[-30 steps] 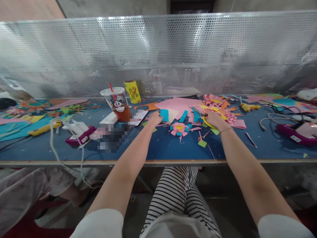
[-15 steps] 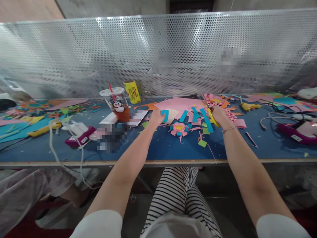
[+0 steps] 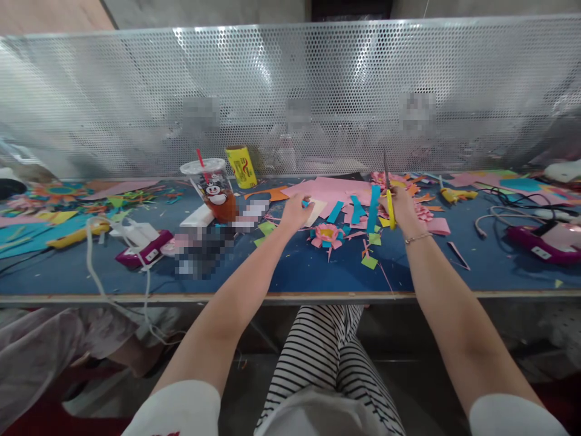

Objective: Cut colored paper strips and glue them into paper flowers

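Observation:
My right hand [image 3: 403, 209] is closed around yellow-handled scissors [image 3: 390, 209], whose blades point up and away. A long blue paper strip [image 3: 373, 209] is just left of the scissors; I cannot tell whether it touches them. My left hand [image 3: 296, 213] is closed, with a bit of blue paper [image 3: 305, 204] showing at its fingertips, beside a cream paper sheet [image 3: 316, 212]. Between my hands lie shorter blue strips [image 3: 335, 213] and pink paper sheets [image 3: 324, 186]. Nearer me sits a pink and blue paper flower [image 3: 327, 235] with a yellow centre.
A plastic cup of brown drink [image 3: 222, 200] and a yellow container [image 3: 242, 166] stand at left. Yellow glue guns [image 3: 456, 195], purple power blocks [image 3: 540, 245] and cables lie at both sides. A perforated metal screen [image 3: 254, 91] rises behind the table. Another person's leg [image 3: 91, 339] shows lower left.
My left hand has moved slightly right, and less of its blue paper shows. The scissors have turned so their blades point upward. The long blue strip has shifted left and stands straighter.

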The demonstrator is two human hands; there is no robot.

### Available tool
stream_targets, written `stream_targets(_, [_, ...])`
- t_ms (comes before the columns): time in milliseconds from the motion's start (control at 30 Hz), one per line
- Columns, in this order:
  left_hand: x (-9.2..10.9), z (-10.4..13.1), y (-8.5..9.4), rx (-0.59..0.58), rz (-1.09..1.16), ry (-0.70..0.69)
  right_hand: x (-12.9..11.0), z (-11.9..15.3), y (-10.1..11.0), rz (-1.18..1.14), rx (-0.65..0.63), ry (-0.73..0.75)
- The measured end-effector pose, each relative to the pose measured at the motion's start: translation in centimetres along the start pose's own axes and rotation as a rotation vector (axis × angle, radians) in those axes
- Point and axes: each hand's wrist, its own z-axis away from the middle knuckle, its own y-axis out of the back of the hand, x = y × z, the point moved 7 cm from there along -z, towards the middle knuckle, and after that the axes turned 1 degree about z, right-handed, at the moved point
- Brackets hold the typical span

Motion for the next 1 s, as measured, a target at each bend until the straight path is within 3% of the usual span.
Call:
stream_targets(167, [4.8, 1.7, -2.6, -0.277, 0.170, -0.173, 0.2, 0.8, -3.5, -0.688, -0.021, -0.157])
stream_targets(233, [5.9, 2.2, -3.4, -0.376, 0.173, -0.230, 0.2, 1.3, -4.6, -0.801, -0.056, -0.210])
stream_targets(333, [5.7, 2.3, -4.0, -0.430, 0.199, -0.206, 0.2, 1.9, -5.7, -0.832, -0.119, -0.267])
stream_targets(500, [4.1, 1.8, -4.9, -0.446, 0.299, -0.096, -0.8, 2.6, -6.6, -0.799, -0.202, -0.166])
stream_targets(667, [3.2, 1.3, -4.4, -0.279, 0.323, -0.010, -1.3, 3.4, -7.6, -0.846, -0.226, -0.141])
stream_targets(1000, [2.8, 1.0, -4.0, -0.239, 0.247, -0.002, -2.3, 4.2, -7.5, -0.780, -0.234, -0.109])
